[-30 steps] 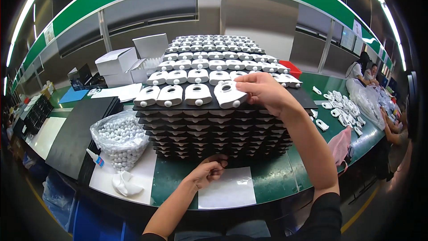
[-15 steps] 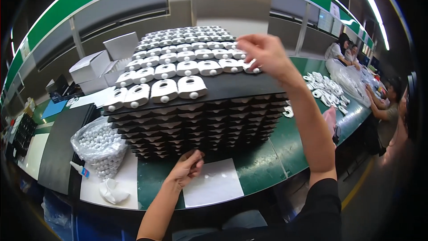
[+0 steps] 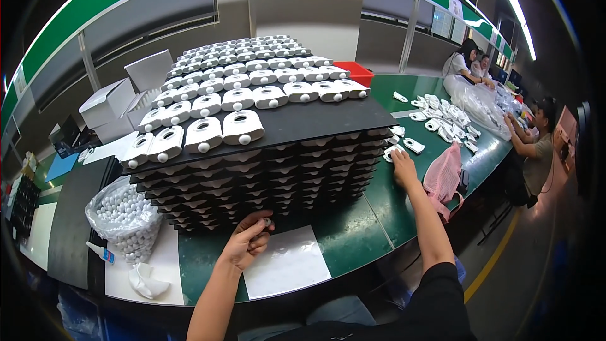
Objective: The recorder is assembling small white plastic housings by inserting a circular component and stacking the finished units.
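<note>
Between the thumb and fingers of my left hand is a small round ball, in front of the stack's base. My right hand reaches to the table right of the stack, its fingertips closed on a white plastic part with a round hole. Another such part lies just beyond. On the tall stack of black trays, rows of white parts sit, each with a white ball at its near end. The stack's top board is bare at its near right.
Left of the stack stands a plastic bag of white balls, with a small glue bottle and crumpled white cloth nearby. White paper lies in front. Loose white parts, a pink bag and co-workers are at right.
My right hand has gone from above the top row down to the loose parts at the right and now touches one. The left hand stays low; a ball now shows in its fingers.
</note>
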{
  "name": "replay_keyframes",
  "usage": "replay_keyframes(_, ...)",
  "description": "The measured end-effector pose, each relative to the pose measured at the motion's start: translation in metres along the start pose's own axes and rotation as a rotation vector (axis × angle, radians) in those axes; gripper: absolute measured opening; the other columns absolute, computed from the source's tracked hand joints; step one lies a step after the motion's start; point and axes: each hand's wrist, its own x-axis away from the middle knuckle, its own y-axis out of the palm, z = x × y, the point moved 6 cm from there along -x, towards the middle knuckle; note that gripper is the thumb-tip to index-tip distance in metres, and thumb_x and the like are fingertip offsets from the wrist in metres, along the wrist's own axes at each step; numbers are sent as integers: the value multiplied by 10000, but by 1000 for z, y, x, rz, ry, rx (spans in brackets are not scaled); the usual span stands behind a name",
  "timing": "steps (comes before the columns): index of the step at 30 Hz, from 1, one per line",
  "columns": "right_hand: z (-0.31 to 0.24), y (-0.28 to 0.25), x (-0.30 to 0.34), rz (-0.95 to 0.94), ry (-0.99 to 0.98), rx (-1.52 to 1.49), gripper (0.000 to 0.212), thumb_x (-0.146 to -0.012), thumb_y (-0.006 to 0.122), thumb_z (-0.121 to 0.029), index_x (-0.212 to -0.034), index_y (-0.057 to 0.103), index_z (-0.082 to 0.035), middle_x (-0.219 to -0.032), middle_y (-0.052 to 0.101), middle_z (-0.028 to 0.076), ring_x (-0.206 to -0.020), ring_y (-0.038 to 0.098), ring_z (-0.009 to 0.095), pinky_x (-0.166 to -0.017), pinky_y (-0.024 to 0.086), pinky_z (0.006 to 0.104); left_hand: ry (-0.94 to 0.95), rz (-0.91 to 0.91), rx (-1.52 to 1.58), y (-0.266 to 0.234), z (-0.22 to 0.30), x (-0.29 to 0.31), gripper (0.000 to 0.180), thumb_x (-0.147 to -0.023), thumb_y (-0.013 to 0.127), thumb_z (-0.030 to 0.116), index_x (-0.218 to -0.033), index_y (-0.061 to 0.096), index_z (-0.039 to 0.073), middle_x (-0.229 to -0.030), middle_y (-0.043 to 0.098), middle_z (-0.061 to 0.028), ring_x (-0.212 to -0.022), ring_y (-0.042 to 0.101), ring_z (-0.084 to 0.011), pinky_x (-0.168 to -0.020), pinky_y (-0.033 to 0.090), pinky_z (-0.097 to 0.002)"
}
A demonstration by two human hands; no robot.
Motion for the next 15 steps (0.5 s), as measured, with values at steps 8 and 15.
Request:
replay_keyframes(8,-98,-99,47,-91,-43,-7,190,-719,535,-91,-891,564,-16,-815,549,118,-849,484,292,-724,413,365,24,36,-127,-9,1,3,183,-798,622,137,-962,580,65,-838,581,-39,-463,279,-28,-405,206,-161)
replay_keyframes(15,-103,-136,71,-163,-11,-406,127,-684,576,-68,-789,639,-34,-844,567,138,-872,483,306,-775,402,365,-17,49,-114,-6,-1,0,221,-826,592,152,-1028,576,62,-863,581,-18,-482,274,-25,-412,193,-152)
